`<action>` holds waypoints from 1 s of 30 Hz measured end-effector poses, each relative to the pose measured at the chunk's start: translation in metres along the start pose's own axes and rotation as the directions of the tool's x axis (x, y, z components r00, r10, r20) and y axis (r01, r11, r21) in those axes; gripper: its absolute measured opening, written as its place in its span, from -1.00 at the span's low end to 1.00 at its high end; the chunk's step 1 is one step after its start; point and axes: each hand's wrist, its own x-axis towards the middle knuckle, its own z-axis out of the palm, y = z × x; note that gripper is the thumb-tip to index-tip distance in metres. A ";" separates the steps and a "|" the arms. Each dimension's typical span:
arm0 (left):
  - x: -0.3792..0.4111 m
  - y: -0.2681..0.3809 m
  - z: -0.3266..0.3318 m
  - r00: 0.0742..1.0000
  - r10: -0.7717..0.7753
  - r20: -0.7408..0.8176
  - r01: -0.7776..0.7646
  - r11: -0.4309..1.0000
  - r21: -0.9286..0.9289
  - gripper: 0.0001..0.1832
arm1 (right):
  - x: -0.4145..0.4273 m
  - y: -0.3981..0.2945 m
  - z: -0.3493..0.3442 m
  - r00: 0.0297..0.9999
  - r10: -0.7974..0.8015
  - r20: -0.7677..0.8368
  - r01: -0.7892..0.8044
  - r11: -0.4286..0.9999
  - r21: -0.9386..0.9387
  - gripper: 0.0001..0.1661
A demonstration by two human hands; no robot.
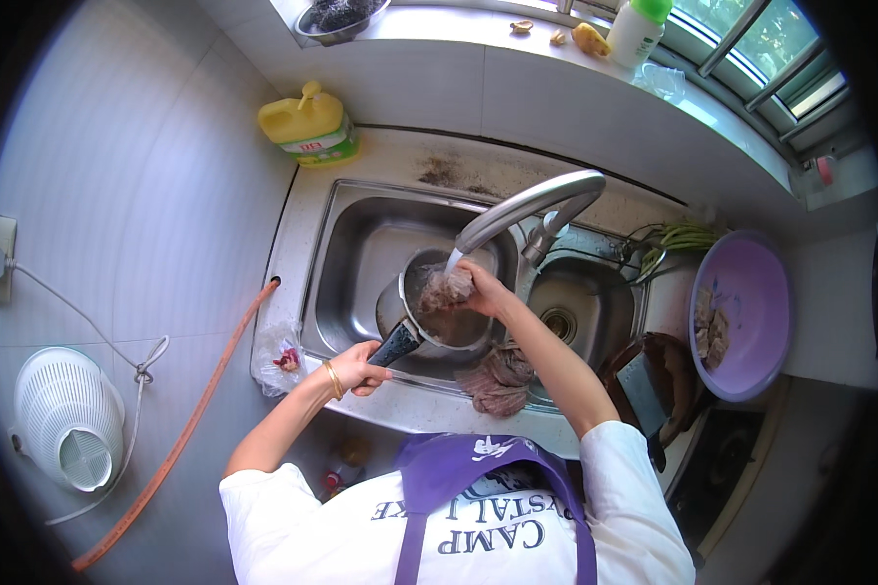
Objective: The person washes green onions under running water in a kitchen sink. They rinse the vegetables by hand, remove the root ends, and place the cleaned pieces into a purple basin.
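My left hand (362, 369) is closed around the black handle (396, 344) of a metal pot (439, 344), which is tilted over the large sink basin (358, 256). Brownish liquid lies in the pot. With my right hand (481, 289) I hold pieces of pale, brownish food (446, 287), perhaps meat, over the pot's mouth. Water runs onto them from the curved metal faucet (527, 208). A brown cloth (499, 380) hangs over the front rim of the sink, below my right hand.
Right of the small basin (582, 300) are a cleaver (642, 395) on a brown board, green vegetables (684, 238) and a purple basin (746, 322) holding pale pieces. A yellow detergent jug (311, 128) stands back left; a plastic bag (278, 358) lies at the left edge.
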 end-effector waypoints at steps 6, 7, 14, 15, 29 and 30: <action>0.011 0.000 -0.015 1.000 0.023 -0.020 -0.023 1.000 0.011 -0.64 | 0.004 0.000 0.004 0.959 -0.034 0.280 -0.077 0.924 0.375 -0.61; 0.012 -0.001 -0.017 0.999 0.022 -0.031 -0.022 1.000 0.014 -0.64 | 0.005 -0.001 0.008 0.952 -0.040 0.304 -0.075 0.931 0.358 -0.60; 0.011 0.003 -0.017 0.999 0.028 -0.036 -0.028 1.000 -0.002 -0.69 | 0.010 -0.002 0.013 0.964 -0.028 0.264 -0.043 0.965 0.259 -0.52; 0.009 0.004 -0.016 0.999 0.027 -0.028 -0.027 1.000 -0.001 -0.69 | 0.008 -0.003 0.013 0.968 -0.043 0.248 -0.016 0.973 0.230 -0.52; 0.007 0.001 -0.015 1.000 0.000 -0.001 0.000 1.000 0.008 -0.57 | -0.028 -0.015 0.036 0.943 -0.333 -0.009 0.317 0.907 -0.278 -0.69; 0.007 0.003 -0.013 1.000 -0.001 -0.001 0.001 1.000 0.009 -0.58 | -0.028 -0.017 0.035 0.944 -0.330 -0.016 0.313 0.908 -0.278 -0.69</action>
